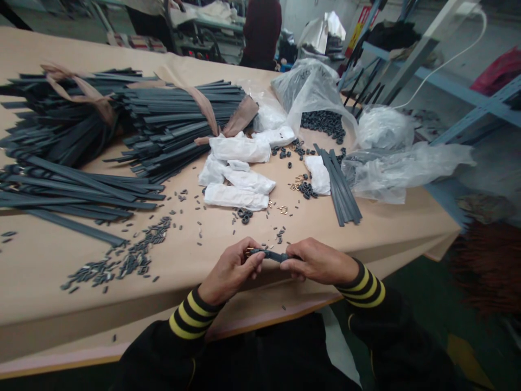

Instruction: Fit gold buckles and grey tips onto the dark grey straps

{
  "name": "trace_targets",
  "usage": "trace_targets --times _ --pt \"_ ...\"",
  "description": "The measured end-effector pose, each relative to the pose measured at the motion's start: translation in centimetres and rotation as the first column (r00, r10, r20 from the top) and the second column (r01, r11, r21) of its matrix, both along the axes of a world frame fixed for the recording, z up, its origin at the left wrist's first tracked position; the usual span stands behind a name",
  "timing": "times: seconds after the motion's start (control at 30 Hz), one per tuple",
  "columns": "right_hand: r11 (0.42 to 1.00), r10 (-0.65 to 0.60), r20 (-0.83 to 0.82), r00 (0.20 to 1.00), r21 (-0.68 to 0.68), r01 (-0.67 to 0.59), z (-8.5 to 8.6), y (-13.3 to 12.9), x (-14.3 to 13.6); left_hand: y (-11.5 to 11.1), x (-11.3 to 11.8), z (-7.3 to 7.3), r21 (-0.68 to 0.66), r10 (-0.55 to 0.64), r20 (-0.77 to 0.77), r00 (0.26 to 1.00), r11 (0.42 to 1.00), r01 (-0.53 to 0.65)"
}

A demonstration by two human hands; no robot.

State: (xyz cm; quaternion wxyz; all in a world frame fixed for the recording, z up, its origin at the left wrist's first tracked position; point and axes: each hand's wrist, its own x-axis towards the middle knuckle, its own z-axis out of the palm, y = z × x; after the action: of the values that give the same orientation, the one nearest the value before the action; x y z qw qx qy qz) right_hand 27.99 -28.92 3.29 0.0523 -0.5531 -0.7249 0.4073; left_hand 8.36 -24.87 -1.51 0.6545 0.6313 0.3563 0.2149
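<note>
Between my two hands, just over the table's front edge, is a short dark grey strap (273, 255). My left hand (236, 267) is closed on its left end, where a bit of gold-coloured metal, apparently a buckle (248, 252), shows at the fingers. My right hand (311, 262) grips the right end, with the fingers wrapped round it. How far the strap runs inside the right hand is hidden. Small dark pieces (280, 234) lie on the table just beyond my hands, and a loose gold buckle (283, 210) lies farther back.
Bundles of dark straps (175, 119) tied with cloth lie at the left. Small dark pieces (138, 258) are scattered before them. White wrapped packets (238, 196) sit mid-table. A plastic bag (301, 87) of dark loops and flat strips (340, 187) lie to the right. A person (262, 32) is behind.
</note>
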Motion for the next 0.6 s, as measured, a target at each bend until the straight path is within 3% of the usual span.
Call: trace_targets --times 0.1,0.27,0.47,0.6 --pt "0.999 -0.048 -0.083 0.995 0.003 0.048 -0.6 0.0 -1.3 0.1 0.2 0.2 0.044 -0.021 -0.039 0.999 0.999 0.023" --pt "0.988 -0.131 -0.016 0.991 0.082 0.132 -1.0 0.1 -3.0 0.1 0.1 0.3 0.083 -0.042 -0.056 0.998 0.995 0.046" --pt "0.989 -0.042 -0.079 0.996 0.136 0.052 -1.0 -0.3 -2.5 -0.1 0.5 -0.2 0.164 0.019 -0.123 0.992 0.986 0.002" --pt "0.971 -0.077 -0.077 0.994 0.221 0.093 -1.7 -0.3 -2.2 -0.1 0.9 -0.5 0.239 0.060 -0.177 0.982 0.971 -0.016"
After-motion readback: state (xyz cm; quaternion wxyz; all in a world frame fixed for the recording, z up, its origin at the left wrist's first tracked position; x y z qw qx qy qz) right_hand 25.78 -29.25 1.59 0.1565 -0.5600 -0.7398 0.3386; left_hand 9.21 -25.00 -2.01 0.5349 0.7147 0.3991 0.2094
